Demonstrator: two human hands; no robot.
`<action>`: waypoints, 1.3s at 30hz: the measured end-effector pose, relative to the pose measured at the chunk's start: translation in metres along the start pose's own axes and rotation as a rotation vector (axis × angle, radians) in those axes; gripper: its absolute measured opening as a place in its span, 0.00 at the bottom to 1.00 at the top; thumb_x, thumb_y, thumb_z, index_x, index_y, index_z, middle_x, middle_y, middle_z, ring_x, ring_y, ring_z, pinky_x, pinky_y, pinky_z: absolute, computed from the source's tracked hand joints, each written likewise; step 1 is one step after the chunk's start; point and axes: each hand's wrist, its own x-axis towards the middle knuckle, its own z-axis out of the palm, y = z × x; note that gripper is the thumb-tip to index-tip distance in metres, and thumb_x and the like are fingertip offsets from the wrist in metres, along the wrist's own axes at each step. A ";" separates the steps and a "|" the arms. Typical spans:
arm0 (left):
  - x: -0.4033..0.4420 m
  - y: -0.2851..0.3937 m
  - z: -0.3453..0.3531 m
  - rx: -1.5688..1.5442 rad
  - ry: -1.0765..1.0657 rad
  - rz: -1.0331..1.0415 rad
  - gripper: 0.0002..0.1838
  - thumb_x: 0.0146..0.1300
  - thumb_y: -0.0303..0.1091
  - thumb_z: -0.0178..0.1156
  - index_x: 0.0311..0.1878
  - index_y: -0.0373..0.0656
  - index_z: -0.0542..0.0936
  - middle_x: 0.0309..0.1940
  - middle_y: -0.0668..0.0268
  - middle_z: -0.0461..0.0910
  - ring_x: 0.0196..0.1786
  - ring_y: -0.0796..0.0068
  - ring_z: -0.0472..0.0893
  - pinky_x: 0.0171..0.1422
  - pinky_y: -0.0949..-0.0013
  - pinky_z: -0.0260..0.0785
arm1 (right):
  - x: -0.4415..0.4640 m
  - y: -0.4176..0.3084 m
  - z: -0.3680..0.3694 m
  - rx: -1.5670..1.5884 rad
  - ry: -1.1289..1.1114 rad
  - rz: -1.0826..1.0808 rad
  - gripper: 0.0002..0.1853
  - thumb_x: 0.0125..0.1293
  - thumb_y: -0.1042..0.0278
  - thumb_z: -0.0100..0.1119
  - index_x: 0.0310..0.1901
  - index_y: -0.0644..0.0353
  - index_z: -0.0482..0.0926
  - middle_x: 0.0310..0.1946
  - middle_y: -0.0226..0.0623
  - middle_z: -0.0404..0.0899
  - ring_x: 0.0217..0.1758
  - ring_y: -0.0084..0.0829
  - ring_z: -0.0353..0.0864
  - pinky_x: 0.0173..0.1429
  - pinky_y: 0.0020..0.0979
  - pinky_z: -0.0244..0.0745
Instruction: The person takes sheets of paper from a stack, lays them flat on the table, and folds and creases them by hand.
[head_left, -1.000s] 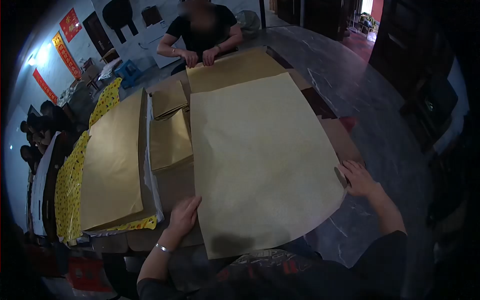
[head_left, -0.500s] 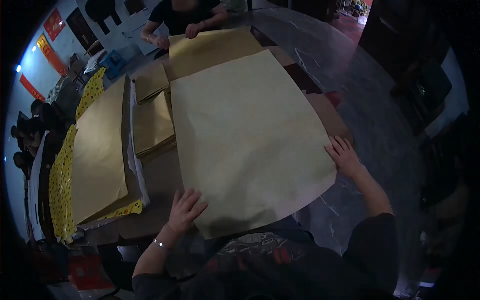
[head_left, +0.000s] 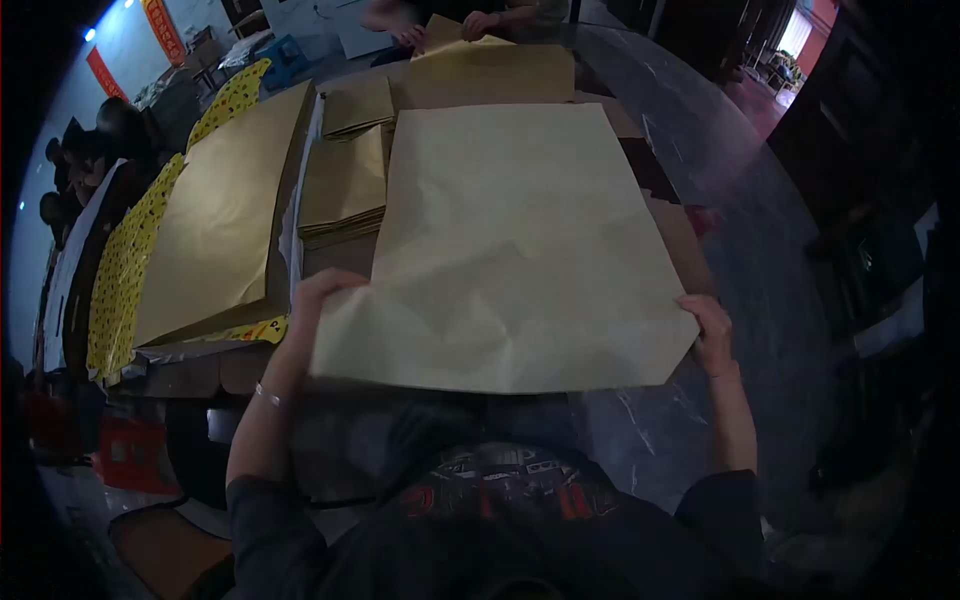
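From where I stand, a large pale sheet [head_left: 510, 230] lies spread over the near side of the desk [head_left: 345, 255], creased across its near half. The person has it by 2 edges: the left hand [head_left: 330, 288] pinches the left edge, fingers narrow on the paper, and the right hand [head_left: 712, 330] grips the right edge near the corner, its fingers curled on it. Just left of the sheet sit 2 small gold stacks [head_left: 345, 185], and beyond those a large gold stack [head_left: 225, 200] on yellow patterned wrapping [head_left: 125, 275]. Across the desk, a co-worker's hands [head_left: 480, 25] hold a folded-up edge of a gold sheet [head_left: 500, 75].
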 end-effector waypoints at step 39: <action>0.091 -0.010 0.037 -0.214 -0.156 -0.323 0.22 0.57 0.27 0.67 0.55 0.30 0.78 0.46 0.57 0.85 0.50 0.71 0.82 0.55 0.65 0.75 | 0.123 0.070 0.044 -0.198 0.087 0.854 0.24 0.71 0.50 0.54 0.47 0.69 0.81 0.43 0.62 0.80 0.49 0.55 0.81 0.52 0.43 0.74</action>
